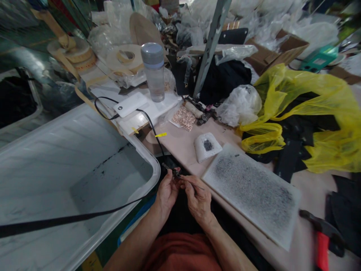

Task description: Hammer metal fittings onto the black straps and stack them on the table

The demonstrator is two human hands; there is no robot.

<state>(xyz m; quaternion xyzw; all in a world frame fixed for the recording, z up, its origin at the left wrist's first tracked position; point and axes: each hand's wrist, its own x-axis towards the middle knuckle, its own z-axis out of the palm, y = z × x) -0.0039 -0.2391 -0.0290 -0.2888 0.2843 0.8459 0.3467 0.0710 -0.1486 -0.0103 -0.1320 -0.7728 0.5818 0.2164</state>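
My left hand [167,191] and my right hand [198,198] meet in front of me, just off the table's near edge. The left pinches the end of a long black strap [84,217] with a small dark metal piece [174,172] at its tip. The strap runs away to the left over a big white tub [84,158]. In my right hand's closed fingers is a thin metal tool [194,184] that points toward that piece. A white foam pad [254,192] speckled with black lies just right of my hands.
A small white block [207,146] with a dark dent, a heap of copper rings [184,118] and a clear bottle with a grey cap [153,71] sit beyond. A yellow plastic bag [304,113] holds black fabric at right. A red-handled hammer [321,237] lies at the lower right.
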